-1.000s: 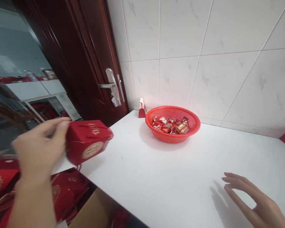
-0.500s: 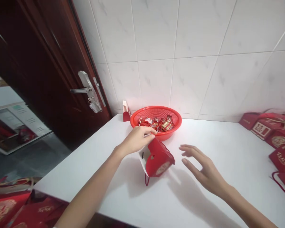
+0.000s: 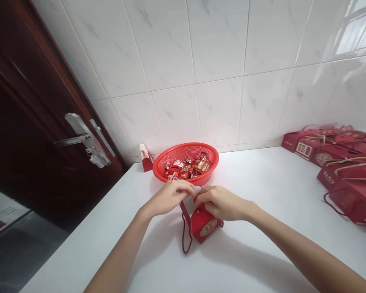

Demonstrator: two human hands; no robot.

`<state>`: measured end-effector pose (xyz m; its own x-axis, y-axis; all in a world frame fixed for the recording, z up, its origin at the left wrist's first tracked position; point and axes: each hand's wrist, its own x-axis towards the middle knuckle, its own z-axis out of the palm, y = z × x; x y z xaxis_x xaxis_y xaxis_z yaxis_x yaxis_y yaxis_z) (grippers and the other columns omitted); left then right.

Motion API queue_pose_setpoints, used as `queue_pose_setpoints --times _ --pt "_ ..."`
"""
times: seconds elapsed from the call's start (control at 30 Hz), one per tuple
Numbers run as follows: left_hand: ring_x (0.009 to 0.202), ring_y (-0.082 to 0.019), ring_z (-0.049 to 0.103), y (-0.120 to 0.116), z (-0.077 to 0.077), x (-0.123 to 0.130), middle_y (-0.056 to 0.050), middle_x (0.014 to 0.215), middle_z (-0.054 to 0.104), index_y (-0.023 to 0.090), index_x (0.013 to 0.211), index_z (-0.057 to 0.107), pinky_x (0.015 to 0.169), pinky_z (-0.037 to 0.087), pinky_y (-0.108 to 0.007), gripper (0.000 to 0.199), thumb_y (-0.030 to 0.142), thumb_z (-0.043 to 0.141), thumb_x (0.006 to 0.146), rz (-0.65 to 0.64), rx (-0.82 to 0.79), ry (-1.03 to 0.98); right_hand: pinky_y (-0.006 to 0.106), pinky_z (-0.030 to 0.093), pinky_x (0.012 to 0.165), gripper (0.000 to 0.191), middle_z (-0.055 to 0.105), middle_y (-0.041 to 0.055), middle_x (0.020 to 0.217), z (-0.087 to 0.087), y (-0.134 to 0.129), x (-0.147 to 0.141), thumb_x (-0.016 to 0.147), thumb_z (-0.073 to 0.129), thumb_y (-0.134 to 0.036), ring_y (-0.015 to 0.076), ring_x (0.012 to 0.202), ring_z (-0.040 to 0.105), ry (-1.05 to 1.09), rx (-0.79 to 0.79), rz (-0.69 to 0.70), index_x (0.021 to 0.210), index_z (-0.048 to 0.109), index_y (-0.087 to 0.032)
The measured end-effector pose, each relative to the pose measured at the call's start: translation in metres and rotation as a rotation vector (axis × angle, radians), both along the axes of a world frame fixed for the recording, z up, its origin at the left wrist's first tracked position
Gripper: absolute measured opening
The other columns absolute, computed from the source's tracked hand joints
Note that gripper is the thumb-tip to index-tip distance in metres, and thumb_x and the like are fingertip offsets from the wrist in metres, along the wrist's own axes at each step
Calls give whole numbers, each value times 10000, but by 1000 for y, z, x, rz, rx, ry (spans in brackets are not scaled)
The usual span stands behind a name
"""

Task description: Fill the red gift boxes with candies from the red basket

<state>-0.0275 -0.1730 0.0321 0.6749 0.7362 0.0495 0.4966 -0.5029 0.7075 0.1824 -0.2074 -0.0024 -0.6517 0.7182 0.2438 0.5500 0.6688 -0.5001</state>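
In the head view a small red gift box [image 3: 203,224] with a gold round emblem stands on the white table [image 3: 262,183]. A dark red cord handle [image 3: 186,240] hangs from its left side. My left hand [image 3: 173,195] pinches the box's upper flap at the back left. From the right, my right hand [image 3: 221,201] has its fingers closed on the top flaps, covering part of them. Just behind the box, a red plastic basket [image 3: 186,148] holds several wrapped candies [image 3: 186,167].
Several red gift boxes [image 3: 347,175] crowd the table's right side. A small red and white carton [image 3: 146,158] stands at the back left beside the basket. A tiled wall [image 3: 219,110] runs behind, and a dark door with a metal handle [image 3: 85,138] is at left.
My right hand has moved left onto the box and closed on its flaps. The box, tilted before, now stands more upright. The view has turned to the right.
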Motion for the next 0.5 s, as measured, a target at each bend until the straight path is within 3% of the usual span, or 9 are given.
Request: queue_pose_setpoints --times 0.1,0.27,0.4,0.5 --pt "1029 -241 649 -3 3 -3 -53 1037 743 220 920 760 877 504 -312 269 316 513 871 45 -23 106 244 405 655 333 667 35 855 4 2 1 821 476 -3 137 706 555 -88 -43 49 898 743 -186" --pt "721 -193 617 -6 11 -1 -18 727 678 184 836 730 614 449 -248 299 359 490 869 -38 -108 227 248 350 586 207 644 -15 723 14 4 -2 925 540 -181 124 599 490 -217 -136 109 912 744 -215" --pt "728 -185 606 -3 14 0 -1 713 666 186 861 738 635 438 -242 259 336 529 832 -120 -121 223 257 320 559 231 587 -33 638 21 3 -8 969 542 -302 123 542 459 -263 -194 116 870 739 -232" --pt "683 -175 592 1 15 0 12 698 653 188 913 752 621 434 -243 267 312 555 781 -140 -103 223 256 299 546 307 491 -46 569 26 3 -8 1003 477 -302 114 503 412 -246 -200 93 801 694 -219"
